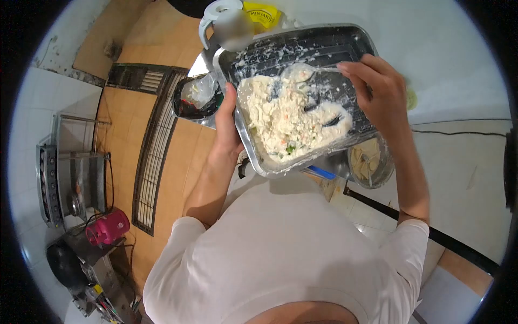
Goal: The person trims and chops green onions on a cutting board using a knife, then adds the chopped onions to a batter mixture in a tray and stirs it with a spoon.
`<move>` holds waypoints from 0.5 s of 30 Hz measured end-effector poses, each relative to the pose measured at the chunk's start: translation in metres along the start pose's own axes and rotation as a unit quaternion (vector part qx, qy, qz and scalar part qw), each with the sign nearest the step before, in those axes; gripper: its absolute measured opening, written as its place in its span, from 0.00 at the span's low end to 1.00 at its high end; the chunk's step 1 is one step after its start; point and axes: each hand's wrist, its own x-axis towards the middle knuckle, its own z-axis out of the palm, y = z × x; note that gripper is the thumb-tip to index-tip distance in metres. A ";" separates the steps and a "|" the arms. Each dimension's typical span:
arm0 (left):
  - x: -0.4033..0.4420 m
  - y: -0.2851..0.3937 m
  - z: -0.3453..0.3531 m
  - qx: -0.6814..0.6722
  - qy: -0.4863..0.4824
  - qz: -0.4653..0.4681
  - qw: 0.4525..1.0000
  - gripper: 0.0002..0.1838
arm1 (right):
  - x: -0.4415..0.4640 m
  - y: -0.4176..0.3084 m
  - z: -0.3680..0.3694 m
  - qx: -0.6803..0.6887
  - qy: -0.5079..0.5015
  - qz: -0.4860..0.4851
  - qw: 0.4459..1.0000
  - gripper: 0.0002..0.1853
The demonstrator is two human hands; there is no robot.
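Note:
My left hand grips the left side of a deep metal tray, its thumb over the rim. A creamy white mixture with orange and green bits is heaped in the left and near part of the tray. My right hand pinches the handle of a spoon over the tray's right side. The spoon's bowl lies at the top of the heap, coated with mixture. White smears cover the tray's far and right-hand bottom.
Left of the tray, a black container holds a clear plastic bag. A metal bowl with pale food and a utensil stands at the near right. Behind are a white-handled jug and yellow packet. A pink gas cylinder is far left.

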 end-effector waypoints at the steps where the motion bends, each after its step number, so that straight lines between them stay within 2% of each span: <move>1: -0.002 0.002 0.002 0.006 -0.004 0.003 1.000 0.39 | 0.008 0.006 0.005 0.004 0.005 -0.002 1.000 0.07; 2: -0.004 0.007 0.003 0.013 -0.008 0.006 1.000 0.39 | 0.018 0.006 0.011 -0.016 0.001 -0.024 1.000 0.06; 6: 0.012 0.011 0.007 0.034 -0.062 -0.027 0.997 0.40 | 0.043 0.019 0.039 0.115 -0.080 -0.049 0.989 0.07; 10: 0.012 0.011 0.014 0.030 -0.034 -0.042 0.998 0.40 | 0.031 0.005 0.022 0.153 -0.145 -0.090 0.973 0.06; 15: 0.007 0.010 0.011 0.013 -0.017 -0.007 1.000 0.41 | 0.003 -0.017 -0.016 0.096 -0.064 -0.121 0.986 0.10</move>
